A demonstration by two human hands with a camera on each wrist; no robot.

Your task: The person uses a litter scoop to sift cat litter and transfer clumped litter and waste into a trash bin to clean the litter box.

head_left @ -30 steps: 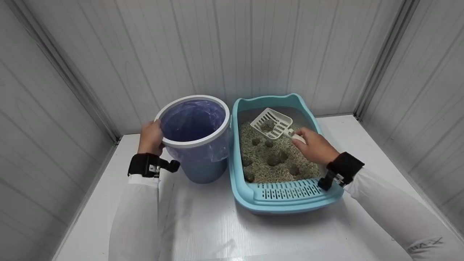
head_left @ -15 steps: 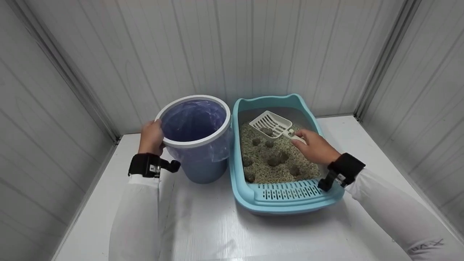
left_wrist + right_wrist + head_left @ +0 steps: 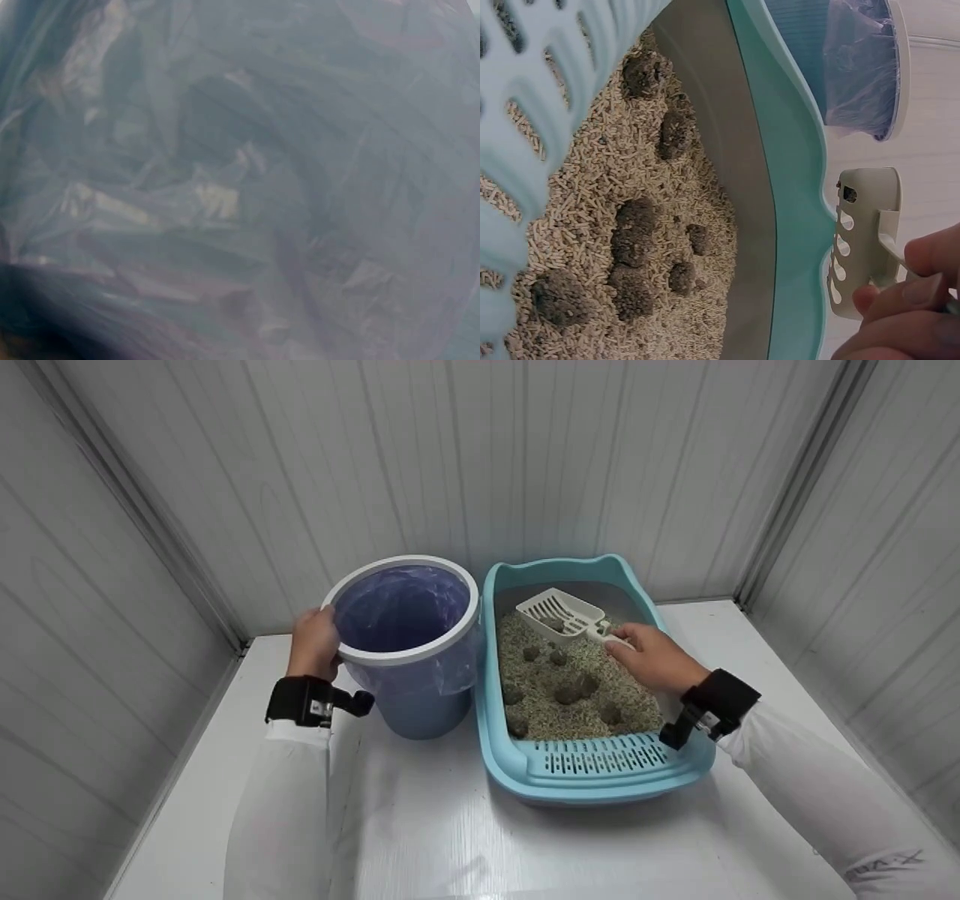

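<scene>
My right hand (image 3: pixel 654 658) grips the handle of a white slotted scoop (image 3: pixel 561 616) over the far end of a light blue litter tray (image 3: pixel 592 780). A dark clump (image 3: pixel 556 623) lies in the scoop. Several more clumps (image 3: pixel 576 688) sit on the pale pellet litter (image 3: pixel 592 225). In the right wrist view the scoop (image 3: pixel 862 240) shows edge-on beside my fingertips (image 3: pixel 919 259). My left hand (image 3: pixel 313 643) holds the left rim of a blue bin (image 3: pixel 409 660) lined with a purple bag (image 3: pixel 240 180), which fills the left wrist view.
Bin and tray stand side by side on a white table (image 3: pixel 420 840) in a corner of grey panelled walls (image 3: pixel 480 457). The tray's slotted front step (image 3: pixel 600 755) faces me. Both wrists wear black camera straps.
The scoop has dropped lower and tilted flatter over the far end of the litter, its clump still inside. My right hand shifted slightly back. The left hand and bin stayed put.
</scene>
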